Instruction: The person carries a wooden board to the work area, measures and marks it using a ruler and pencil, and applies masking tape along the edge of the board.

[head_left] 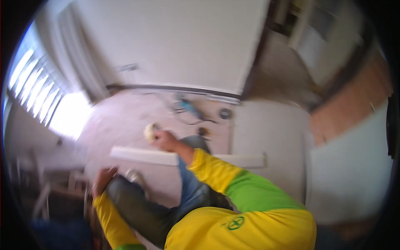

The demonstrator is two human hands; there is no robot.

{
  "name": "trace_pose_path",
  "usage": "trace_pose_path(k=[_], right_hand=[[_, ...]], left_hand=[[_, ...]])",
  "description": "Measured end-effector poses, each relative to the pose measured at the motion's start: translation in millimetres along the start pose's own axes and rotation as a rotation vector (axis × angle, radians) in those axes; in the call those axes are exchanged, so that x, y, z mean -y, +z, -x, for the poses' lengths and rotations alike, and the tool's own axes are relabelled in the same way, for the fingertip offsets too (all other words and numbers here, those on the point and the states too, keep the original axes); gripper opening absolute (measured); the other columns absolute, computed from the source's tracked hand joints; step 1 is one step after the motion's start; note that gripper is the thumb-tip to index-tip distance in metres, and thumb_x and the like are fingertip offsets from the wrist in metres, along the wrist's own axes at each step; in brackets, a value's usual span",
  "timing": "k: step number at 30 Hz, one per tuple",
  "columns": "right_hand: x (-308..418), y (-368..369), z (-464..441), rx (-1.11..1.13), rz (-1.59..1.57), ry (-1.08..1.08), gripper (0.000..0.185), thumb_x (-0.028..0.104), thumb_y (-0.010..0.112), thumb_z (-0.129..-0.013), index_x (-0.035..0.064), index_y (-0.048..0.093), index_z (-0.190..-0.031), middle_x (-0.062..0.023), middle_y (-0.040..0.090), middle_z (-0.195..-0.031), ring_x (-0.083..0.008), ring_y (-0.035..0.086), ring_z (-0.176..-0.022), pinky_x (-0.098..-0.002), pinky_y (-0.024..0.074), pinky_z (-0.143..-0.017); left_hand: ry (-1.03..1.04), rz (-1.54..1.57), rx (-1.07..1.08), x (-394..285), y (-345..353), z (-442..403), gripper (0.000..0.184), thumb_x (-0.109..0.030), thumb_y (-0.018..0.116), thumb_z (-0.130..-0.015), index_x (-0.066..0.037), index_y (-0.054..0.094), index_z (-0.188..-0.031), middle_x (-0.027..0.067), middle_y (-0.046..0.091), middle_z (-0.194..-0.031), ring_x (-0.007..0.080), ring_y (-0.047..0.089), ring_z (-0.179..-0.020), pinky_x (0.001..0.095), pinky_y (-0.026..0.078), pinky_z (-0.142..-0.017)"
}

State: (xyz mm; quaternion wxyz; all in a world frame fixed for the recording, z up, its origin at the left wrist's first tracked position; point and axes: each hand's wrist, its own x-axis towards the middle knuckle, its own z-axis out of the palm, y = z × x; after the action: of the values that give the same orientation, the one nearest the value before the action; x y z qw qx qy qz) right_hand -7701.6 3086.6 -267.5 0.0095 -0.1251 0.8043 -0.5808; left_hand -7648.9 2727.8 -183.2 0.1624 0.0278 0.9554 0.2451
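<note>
My right hand (165, 141) is closed round a pale yellow roll, which looks like tape (149, 132), held above the floor in front of my knees. My left hand (103, 180) rests at my left knee, its fingers bent and blurred; whether it holds anything I cannot make out. A long white board (143, 155) lies across the floor and passes behind my right leg. Beyond it is a teal power tool (191, 109) with a dark cable.
A round dark object (225, 113) and a small orange and black item (203, 132) lie near the tool. The wall (179, 46) rises behind them. A doorway stands at the upper right, a bright window (37, 89) at the left, and wooden furniture (77, 181) at the lower left.
</note>
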Motion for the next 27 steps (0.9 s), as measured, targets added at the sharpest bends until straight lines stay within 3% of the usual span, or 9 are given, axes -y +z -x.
trace_pose_path(k=[2,4,11,14,15,18,21,27], right_hand=[[24,-18,13,-0.032,0.144,0.002,0.028,0.028,0.069,-0.075,0.0021,0.065,-0.087,-0.0192,0.067,-0.079,-0.0345,0.065,-0.073,-0.0422,0.0503,-0.068],[20,-19,23,-0.103,0.154,-0.044,0.027,0.027,0.067,-0.076,0.002,0.065,-0.085,-0.0193,0.067,-0.08,-0.0375,0.065,-0.076,-0.0435,0.0501,-0.07],[33,-21,24,-0.084,0.237,0.08,0.027,0.027,0.067,-0.077,0.0023,0.065,-0.086,-0.018,0.068,-0.087,-0.0356,0.066,-0.084,-0.0434,0.0496,-0.074],[44,-17,22,-0.044,0.192,0.044,0.027,0.027,0.068,-0.077,0.002,0.066,-0.087,-0.018,0.069,-0.087,-0.0353,0.066,-0.084,-0.0426,0.05,-0.074],[51,-15,16,-0.004,0.206,0.005,0.028,0.027,0.069,-0.076,0.0013,0.067,-0.087,-0.0192,0.068,-0.087,-0.0355,0.066,-0.085,-0.0421,0.0503,-0.075],[93,-11,-3,0.093,0.173,-0.122,0.028,0.026,0.069,-0.077,0.0005,0.067,-0.088,-0.0204,0.068,-0.088,-0.036,0.066,-0.086,-0.0421,0.0504,-0.076],[104,0,-32,0.113,0.199,-0.17,0.029,0.026,0.069,-0.077,-0.0006,0.067,-0.089,-0.023,0.067,-0.092,-0.037,0.066,-0.087,-0.0423,0.0505,-0.077],[62,27,-63,0.212,0.233,-0.103,0.027,0.027,0.067,-0.077,0.0019,0.068,-0.087,-0.0211,0.069,-0.089,-0.0359,0.066,-0.087,-0.043,0.0508,-0.078]], left_hand=[[-0.038,0.111,0.03,3,4,-8,0.05,-0.046,0.062,-0.089,0.003,0.073,-0.088,0.011,0.07,-0.073,0.0181,0.066,-0.067,0.034,0.05,-0.064],[-0.073,0.169,0.118,31,9,-21,0.052,-0.046,0.063,-0.09,0.005,0.072,-0.092,0.0126,0.07,-0.073,0.0185,0.066,-0.065,0.0314,0.051,-0.06],[-0.219,0.339,0.153,31,-6,-16,0.054,-0.046,0.064,-0.089,0.007,0.067,-0.102,0.0171,0.068,-0.069,0.0197,0.064,-0.058,0.0296,0.049,-0.053],[-0.24,0.413,0.085,35,10,-18,0.053,-0.047,0.063,-0.09,0.005,0.066,-0.098,0.0176,0.068,-0.07,0.0198,0.064,-0.058,0.0303,0.05,-0.053],[-0.243,0.517,0.022,61,26,-28,0.052,-0.049,0.062,-0.091,0.003,0.065,-0.092,0.0149,0.068,-0.069,0.018,0.064,-0.058,0.0296,0.05,-0.053],[-0.183,0.805,-0.153,204,104,-73,0.048,-0.046,0.06,-0.09,0.002,0.064,-0.09,0.0198,0.069,-0.076,0.0277,0.067,-0.067,0.0375,0.052,-0.06],[-0.306,0.629,-0.369,247,157,-63,0.048,-0.046,0.059,-0.09,0.002,0.064,-0.09,0.0202,0.069,-0.077,0.0286,0.067,-0.068,0.038,0.052,-0.061],[-0.583,0.321,-0.545,282,212,-25,0.047,-0.045,0.059,-0.09,0.002,0.064,-0.09,0.0211,0.069,-0.079,0.0304,0.067,-0.07,0.039,0.052,-0.063]])
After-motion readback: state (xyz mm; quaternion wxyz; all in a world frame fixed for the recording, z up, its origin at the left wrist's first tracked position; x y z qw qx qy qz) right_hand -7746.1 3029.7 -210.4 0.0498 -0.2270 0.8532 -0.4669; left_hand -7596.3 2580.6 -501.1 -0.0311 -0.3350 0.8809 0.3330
